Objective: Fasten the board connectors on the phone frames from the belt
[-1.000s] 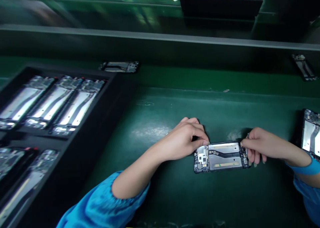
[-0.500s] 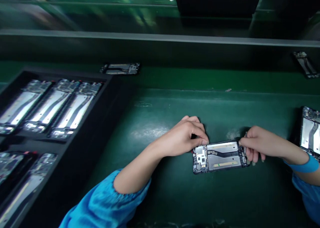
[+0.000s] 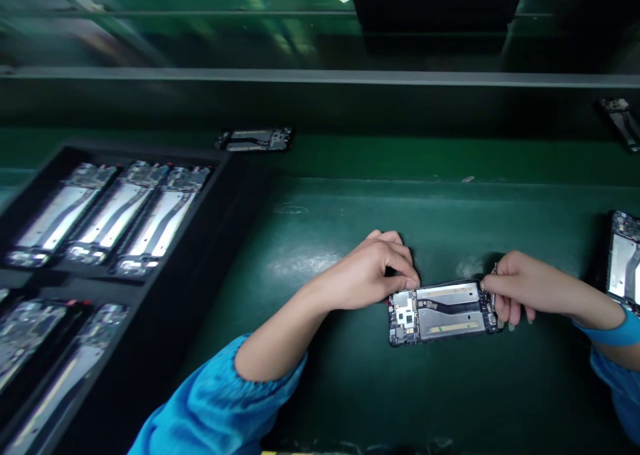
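An opened phone (image 3: 450, 310) lies on the green work surface with its circuit board, black flex cable and silvery inner plate showing. My left hand (image 3: 380, 272) pinches its upper left corner between thumb and finger; the other fingers are curled. At the opposite end, my right hand (image 3: 517, 288) is closed on the phone's upper right corner, thumb on the edge and fingers bent underneath. A thin metallic piece (image 3: 495, 272) shows beside the right thumb, too small to identify.
A black tray (image 3: 180, 268) of opened phones occupies the left side. Another opened phone (image 3: 257, 139) lies behind it, one (image 3: 620, 123) at the back right, and one (image 3: 624, 258) at the right edge. A black box (image 3: 437, 8) sits beyond the pale rail (image 3: 320, 76).
The view has shifted slightly, so the tray and surroundings appear a little farther right. Both hands keep the same hold on the phone.
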`<state>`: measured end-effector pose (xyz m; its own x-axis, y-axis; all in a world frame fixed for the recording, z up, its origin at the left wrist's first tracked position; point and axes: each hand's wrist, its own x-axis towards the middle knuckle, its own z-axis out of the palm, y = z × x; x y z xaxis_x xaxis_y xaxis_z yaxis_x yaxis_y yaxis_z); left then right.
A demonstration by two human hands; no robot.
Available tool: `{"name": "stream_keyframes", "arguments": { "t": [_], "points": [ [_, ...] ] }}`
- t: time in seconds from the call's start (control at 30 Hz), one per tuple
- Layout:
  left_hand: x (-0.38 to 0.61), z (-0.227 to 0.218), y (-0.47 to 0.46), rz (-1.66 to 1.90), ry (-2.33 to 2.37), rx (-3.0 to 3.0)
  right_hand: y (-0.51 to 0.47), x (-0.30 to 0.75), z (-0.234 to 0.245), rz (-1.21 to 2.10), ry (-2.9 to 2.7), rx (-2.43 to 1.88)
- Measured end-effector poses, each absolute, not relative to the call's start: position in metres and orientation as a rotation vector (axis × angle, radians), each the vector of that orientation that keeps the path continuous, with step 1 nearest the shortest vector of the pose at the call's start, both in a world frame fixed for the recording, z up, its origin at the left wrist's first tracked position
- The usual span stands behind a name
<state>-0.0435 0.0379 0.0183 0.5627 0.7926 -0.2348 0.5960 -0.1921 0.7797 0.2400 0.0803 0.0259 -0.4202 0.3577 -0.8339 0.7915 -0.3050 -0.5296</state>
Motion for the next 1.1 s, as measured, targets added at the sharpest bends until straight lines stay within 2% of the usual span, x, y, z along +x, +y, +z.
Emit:
{"name": "stream_keyframes", "arguments": {
  "t": [0.37, 0.73, 1.0, 1.1],
  "points": [
    [-0.041, 0.023, 0.038, 0.220, 1.130, 1.990, 0.080, 0.240, 0.027, -1.783, 1.601, 1.456],
    [0.038, 0.027, 0.070, 0.186, 1.067, 2.179, 0.080, 0.238, 0.023, -1.773, 1.595, 1.503],
    [0.045, 0.022, 0.046, 0.190, 1.311, 2.150, 0.074, 0.236, 0.021, -1.810, 1.675, 1.568],
    [0.044, 0.019, 0.033, 0.186, 1.404, 2.132, 0.072, 0.244, 0.017, -1.927, 1.721, 1.515]
  ]
}}
